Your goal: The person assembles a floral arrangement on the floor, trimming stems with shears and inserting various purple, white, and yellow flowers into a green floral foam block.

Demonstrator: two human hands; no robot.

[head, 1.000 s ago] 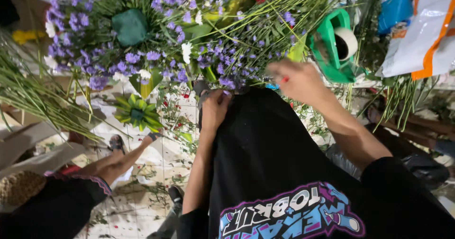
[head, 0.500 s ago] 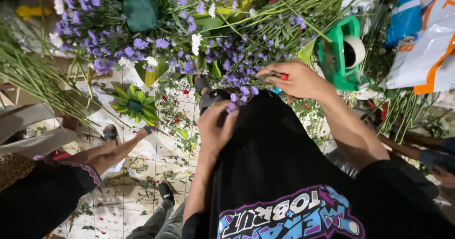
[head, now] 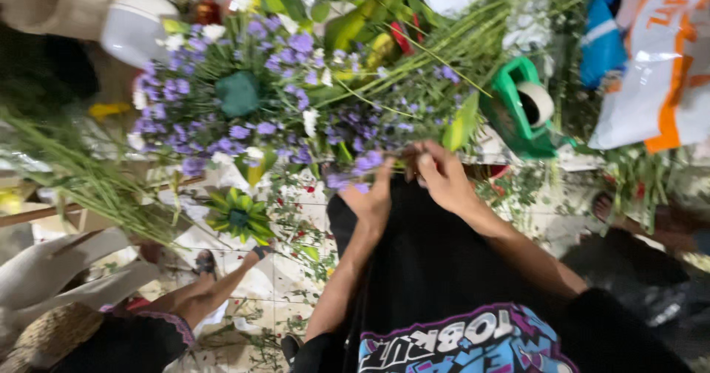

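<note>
My left hand [head: 371, 197] and my right hand [head: 441, 175] meet at the near edge of a big arrangement of purple flowers [head: 259, 106]. The fingers of both pinch a thin sprig of purple flowers [head: 364, 163] that sticks out towards me. A dark green foam block [head: 238, 93] sits in the middle of the arrangement. Long green stems [head: 458, 44] run up to the right behind my hands. Motion blur hides whether my right hand also holds a small tool.
A green tape dispenser with a white roll [head: 523, 108] stands right of my hands. Orange and white plastic bags [head: 662, 69] lie at the far right. Another person's arm [head: 211, 291] reaches from the lower left over a tiled floor [head: 285, 288] littered with cuttings. Green stalks [head: 81, 173] lie at the left.
My left hand has risen from my dark shirt to the flowers and joined my right hand, which moved left. The small red thing in my right hand no longer shows.
</note>
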